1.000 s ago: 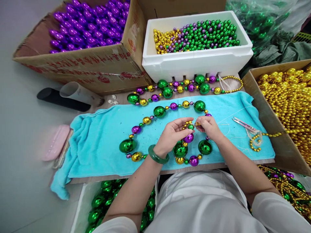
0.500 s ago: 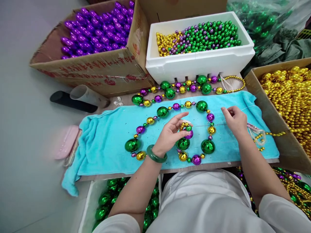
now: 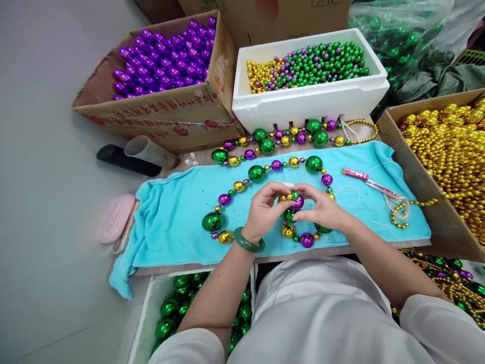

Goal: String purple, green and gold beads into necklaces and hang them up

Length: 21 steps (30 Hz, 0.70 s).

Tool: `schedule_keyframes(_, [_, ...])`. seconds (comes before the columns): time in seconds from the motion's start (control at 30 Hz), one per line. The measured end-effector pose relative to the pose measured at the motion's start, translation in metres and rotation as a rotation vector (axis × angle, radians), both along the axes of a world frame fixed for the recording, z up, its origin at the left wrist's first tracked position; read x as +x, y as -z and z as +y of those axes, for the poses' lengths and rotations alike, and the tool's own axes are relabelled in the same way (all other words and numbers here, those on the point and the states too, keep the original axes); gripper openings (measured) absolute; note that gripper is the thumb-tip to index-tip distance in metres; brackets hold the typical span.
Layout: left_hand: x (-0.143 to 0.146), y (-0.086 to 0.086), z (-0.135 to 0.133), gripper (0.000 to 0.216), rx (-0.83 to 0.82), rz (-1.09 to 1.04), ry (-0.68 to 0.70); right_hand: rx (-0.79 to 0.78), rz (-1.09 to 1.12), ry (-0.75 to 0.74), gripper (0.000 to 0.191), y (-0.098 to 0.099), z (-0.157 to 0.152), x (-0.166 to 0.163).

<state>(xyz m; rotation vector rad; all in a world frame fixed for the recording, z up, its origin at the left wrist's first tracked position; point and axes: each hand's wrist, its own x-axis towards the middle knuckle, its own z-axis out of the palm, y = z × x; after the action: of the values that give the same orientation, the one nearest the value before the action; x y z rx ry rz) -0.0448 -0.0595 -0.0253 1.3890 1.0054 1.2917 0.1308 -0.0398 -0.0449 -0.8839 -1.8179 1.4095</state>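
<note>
Your left hand [image 3: 265, 212] and right hand [image 3: 322, 210] meet over the middle of the blue towel [image 3: 178, 217], fingertips pinched together on the bead necklace [image 3: 257, 173] at a purple bead [image 3: 297, 202]. The necklace lies in a loop on the towel, running from your hands out to the left and back around; a green bangle [image 3: 248, 242] sits on your left wrist.

Five containers ring the desk [image 3: 204, 156]. A cardboard box [image 3: 166, 114] at the back left holds purple beads. The white foam box [image 3: 306, 98] beside it holds small gold, purple and green beads. A second cardboard box [image 3: 413, 177] on your right is full of gold beads. A white bin [image 3: 146, 313] below the desk edge holds large green beads, and a clear bag [image 3: 397, 30] at the back right holds more green ones.

One finished strand [image 3: 288, 139] lies between the towel and the foam box. One pair of scissors [image 3: 373, 183] rests on the towel to your right.
</note>
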Motion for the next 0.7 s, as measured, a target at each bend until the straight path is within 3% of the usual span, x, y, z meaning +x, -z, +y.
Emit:
schedule_keyframes(0.1, [-0.006, 0.0, -0.003, 0.035, -0.018, 0.075, -0.016, -0.064, 0.052, 0.015, 0.037, -0.005, -0.005, -0.009])
schedule_keyframes(0.17, [-0.011, 0.002, -0.004, 0.05, -0.108, 0.131, 0.043, -0.08, 0.072, 0.021, 0.03, -0.015, -0.005, -0.007])
schedule_keyframes(0.33, [-0.034, 0.011, -0.007, 0.026, -0.43, 0.385, 0.336, -0.086, 0.15, 0.09, 0.033, -0.049, 0.005, 0.012])
schedule_keyframes(0.43, [-0.059, -0.004, -0.005, 0.023, -0.476, 0.351, 0.236, -0.072, 0.196, 0.187, 0.038, -0.073, 0.018, 0.024])
schedule_keyframes(0.5, [-0.078, -0.032, 0.0, 0.022, -0.402, 0.258, 0.09, -0.047, 0.198, 0.216, 0.038, -0.091, 0.027, 0.028])
schedule_keyframes(0.57, [-0.093, -0.074, 0.007, 0.023, -0.259, 0.16, -0.044, -0.005, 0.15, 0.178, 0.035, -0.11, 0.037, 0.029])
schedule_keyframes(0.7, [-0.093, -0.186, 0.025, 0.02, 0.093, 0.106, -0.166, 0.095, -0.003, 0.028, 0.031, -0.148, 0.056, 0.022])
